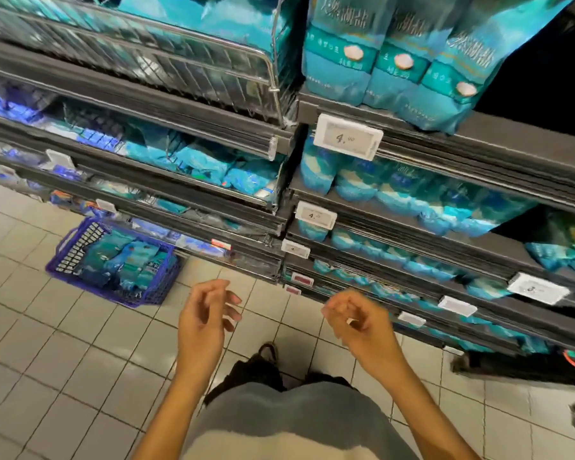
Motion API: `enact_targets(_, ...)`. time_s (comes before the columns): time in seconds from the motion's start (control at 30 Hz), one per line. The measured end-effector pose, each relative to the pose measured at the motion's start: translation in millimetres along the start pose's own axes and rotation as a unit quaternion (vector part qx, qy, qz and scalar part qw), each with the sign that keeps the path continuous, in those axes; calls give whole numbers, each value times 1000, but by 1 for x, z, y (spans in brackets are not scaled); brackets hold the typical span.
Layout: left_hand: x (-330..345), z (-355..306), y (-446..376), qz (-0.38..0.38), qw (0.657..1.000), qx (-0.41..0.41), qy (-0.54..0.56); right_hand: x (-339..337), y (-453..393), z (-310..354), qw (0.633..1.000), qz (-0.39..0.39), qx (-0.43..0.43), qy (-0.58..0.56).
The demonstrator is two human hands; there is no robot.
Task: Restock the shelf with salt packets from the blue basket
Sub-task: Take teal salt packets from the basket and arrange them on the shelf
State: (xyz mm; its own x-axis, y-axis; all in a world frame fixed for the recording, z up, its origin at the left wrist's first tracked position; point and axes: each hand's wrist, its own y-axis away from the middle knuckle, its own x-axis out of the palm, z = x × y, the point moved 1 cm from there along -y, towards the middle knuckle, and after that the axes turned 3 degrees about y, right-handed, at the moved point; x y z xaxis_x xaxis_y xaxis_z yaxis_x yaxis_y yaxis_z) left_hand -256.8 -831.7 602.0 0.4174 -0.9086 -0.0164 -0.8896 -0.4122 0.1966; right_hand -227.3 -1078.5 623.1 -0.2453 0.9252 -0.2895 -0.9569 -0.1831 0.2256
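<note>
Our left hand and right hand hang low over the floor, fingers loosely curled, holding nothing; blue basket sits left.

1. The shelves fill the upper part of the view, in two bays side by side.
2. Packets stand upright in a row on the top right shelf; more lie on the shelves below it.
3. A wire rack sits on the top left shelf, with packets behind it.
4. A price tag hangs on the shelf edge under the upright packets.
5. The basket stands on the floor at lower left, against the foot of the left bay, with packets in it.
6. Both hands hang over the floor, before the shelves and right of the basket: left hand, right hand, apart.
</note>
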Motion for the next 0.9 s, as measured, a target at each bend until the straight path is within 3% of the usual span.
enact_targets(0.2, -34, 38, 60, -112, 990, -90, 5, 21, 16, -38, 995, 90, 29, 33)
enact_targets(0.43, -68, 57, 121, -204, 974, -104, 2, 64, 17, -59, 974, 212, 56, 56)
enact_targets(0.67, -117, 80, 174, -331, 934, -128, 47, 145, 10, -14, 948, 316, 32, 23)
enact_targets(0.9, -199, 108, 193, -426, 886, -167, 69, 274, -17, 43, 935, 354, 10, 23)
